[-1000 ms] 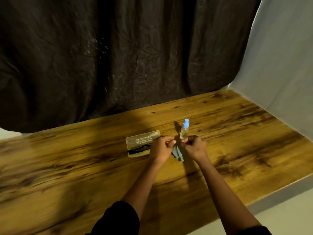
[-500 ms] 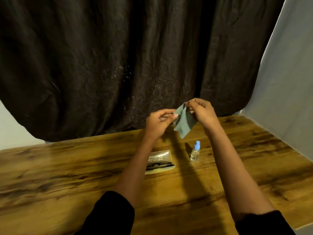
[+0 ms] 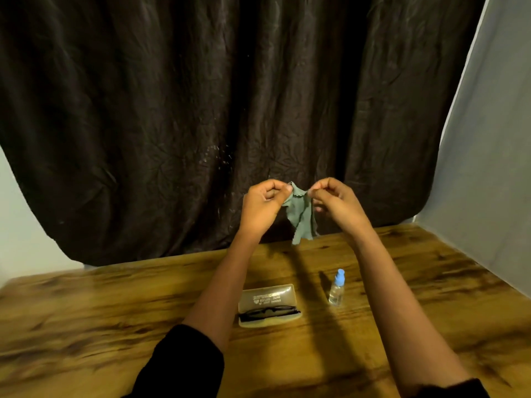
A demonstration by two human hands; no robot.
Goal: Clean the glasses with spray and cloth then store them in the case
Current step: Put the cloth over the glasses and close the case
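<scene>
Left grip (image 3: 263, 208) and right grip (image 3: 334, 203) are clamped on the cloth (image 3: 301, 219), held up apparently for spreading; glasses (image 3: 268, 313) lie at 6 o'clock.

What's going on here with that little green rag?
A person is holding a small green cloth up in the air, pinching its top edge with the left hand and the right hand. Below, black glasses lie at the near edge of the beige case on the wooden table. The spray bottle stands beside it, untouched.

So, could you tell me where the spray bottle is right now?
In the head view, the spray bottle stands on the table, just right of the glasses case.
</scene>
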